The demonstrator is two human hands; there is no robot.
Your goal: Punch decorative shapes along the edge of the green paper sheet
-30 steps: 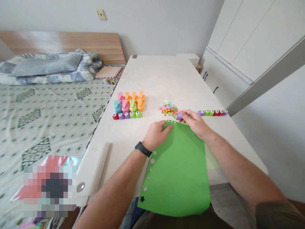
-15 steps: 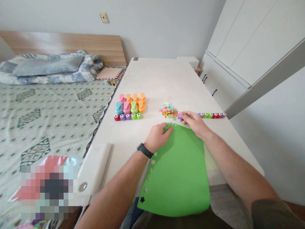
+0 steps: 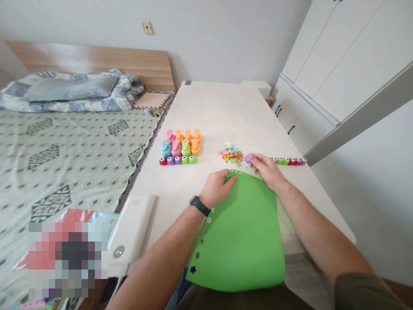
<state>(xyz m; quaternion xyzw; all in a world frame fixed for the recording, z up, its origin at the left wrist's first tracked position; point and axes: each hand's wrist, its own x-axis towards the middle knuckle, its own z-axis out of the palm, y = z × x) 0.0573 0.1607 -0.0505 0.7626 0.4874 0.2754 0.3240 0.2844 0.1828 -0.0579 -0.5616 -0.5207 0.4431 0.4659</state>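
Observation:
My left hand (image 3: 217, 186) grips the upper left corner of a green sheet of paper (image 3: 241, 232), thumb on top. Shaped holes run down the sheet's left edge and along its top edge; its lower end hangs over the table's near side. In my right hand (image 3: 264, 168), thumb and fingers close on a small purple craft punch (image 3: 248, 159), just above the table. Left of that punch lies a heap of colourful paper cut-outs (image 3: 230, 153). A row of small punches (image 3: 288, 161) in green, red and purple stretches to the right, partly hidden by my hand.
Large craft punches (image 3: 176, 148) in pink, orange, blue and green stand at the left, with a row of small punches (image 3: 177, 160) before them. A white laminator-like machine (image 3: 134, 228) sits at the table's left edge. The bed (image 3: 80, 155) is left, cabinets (image 3: 342, 56) right.
The view has shifted slightly, so everything appears a little lower and to the right. Both hands keep their holds on the green paper and the purple punch.

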